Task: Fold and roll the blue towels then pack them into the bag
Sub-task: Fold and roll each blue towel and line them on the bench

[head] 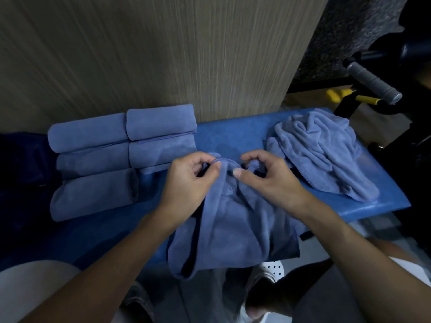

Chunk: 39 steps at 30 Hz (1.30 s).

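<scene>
Head view: at frame centre the blue towel (233,217) droops over the near edge of the padded table (228,134). It looks light, limp and plush, probably best held at its stitched hem. The left hand (186,183) and right hand (265,180) both pinch that upper hem. Rolled towels (93,141) sit at left, and a crumpled heap (321,155) lies at right.

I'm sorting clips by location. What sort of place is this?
Probably a gym or fitness room: a grey padded handle and yellow grips, seemingly exercise equipment, show at the right, the work surface looks like a blue padded bench, and rolled blue towels are stacked on it.
</scene>
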### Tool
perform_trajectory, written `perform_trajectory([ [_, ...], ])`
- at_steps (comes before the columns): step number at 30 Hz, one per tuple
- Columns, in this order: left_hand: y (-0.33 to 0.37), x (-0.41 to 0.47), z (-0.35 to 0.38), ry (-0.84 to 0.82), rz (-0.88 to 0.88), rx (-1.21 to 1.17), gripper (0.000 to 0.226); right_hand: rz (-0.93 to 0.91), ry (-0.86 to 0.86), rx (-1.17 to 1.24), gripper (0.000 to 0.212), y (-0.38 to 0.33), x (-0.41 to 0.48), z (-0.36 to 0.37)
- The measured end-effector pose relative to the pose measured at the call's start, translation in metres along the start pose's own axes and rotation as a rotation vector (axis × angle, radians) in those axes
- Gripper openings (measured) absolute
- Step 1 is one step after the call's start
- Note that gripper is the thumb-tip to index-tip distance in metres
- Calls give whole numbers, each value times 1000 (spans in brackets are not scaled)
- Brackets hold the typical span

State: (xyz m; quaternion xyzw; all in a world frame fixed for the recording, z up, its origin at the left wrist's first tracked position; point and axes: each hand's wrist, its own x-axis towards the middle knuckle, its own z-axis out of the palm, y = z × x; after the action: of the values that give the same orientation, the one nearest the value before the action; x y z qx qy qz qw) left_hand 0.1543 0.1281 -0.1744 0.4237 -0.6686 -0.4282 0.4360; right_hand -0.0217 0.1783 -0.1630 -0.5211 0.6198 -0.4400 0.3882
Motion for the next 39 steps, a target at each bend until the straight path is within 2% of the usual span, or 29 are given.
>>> perform_trajectory([
  [2, 3, 2, -6, 63, 5, -27, 19, 19, -52, -34, 35, 1, -3, -11],
  [3, 5, 3, -10, 81, 1, -33, 20, 15, -55, -80, 32, 1, -4, -16],
  [6, 10, 3, -22, 104, -7, -7, 23, -41, 48, -267, 16, 2, -8, -28],
  [9, 18, 1, -34, 143, 7, 61, 25, -114, 122, -356, 15, 8, -19, -45],
  [12, 32, 1, -49, 194, 16, 110, 26, -154, 114, -358, 15, 5, -34, -64],
  [16, 54, 0, -73, 212, 3, 80, 17, -166, 356, -303, 12, -15, -48, -80],
  [18, 68, -1, -82, 224, 15, 85, 16, -151, 408, -215, 15, -27, -53, -84],
  [24, 110, -6, -100, 240, 101, 105, 10, -274, 417, -197, 15, -70, -74, -85],
  [28, 125, -8, -113, 259, 128, 127, 22, -339, 384, -279, 15, -83, -82, -90],
  [35, 153, -12, -124, 273, 165, 187, 10, -325, 352, -394, 15, -99, -90, -99],
  [39, 159, -14, -128, 276, 160, 211, 7, -308, 368, -404, 4, -104, -97, -102],
])
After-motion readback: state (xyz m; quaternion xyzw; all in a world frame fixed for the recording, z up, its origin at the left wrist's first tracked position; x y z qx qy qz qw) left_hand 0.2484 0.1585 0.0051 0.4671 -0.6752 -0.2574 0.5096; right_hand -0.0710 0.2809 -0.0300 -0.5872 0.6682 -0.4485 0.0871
